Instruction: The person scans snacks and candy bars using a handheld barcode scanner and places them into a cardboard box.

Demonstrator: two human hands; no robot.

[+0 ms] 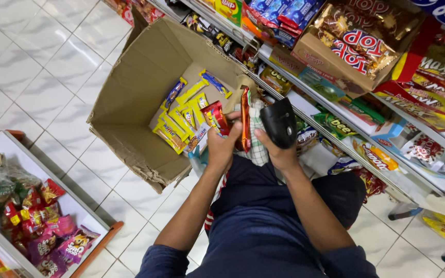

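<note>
while the left hand (221,146) is curled shut around a fan of glossy red snack packets (230,121) just over the near edge of the cardboard box (130,98), the right hand (280,154) wraps closed around a smooth black handheld scanner (279,122) beside them. the creased brown box sits open on pale marbled floor tiles (37,62), holding flat yellow wrappers (173,131) with blue ends. shiny red, gold and green bags crowd the shelves (336,136) on the right.

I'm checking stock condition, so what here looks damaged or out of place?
The cardboard box on the floor is worn: its near flap edge is torn and ragged, and its walls are creased. The yellow snack packets inside lie jumbled rather than stacked. Nothing looks spilled on the floor tiles.
</note>
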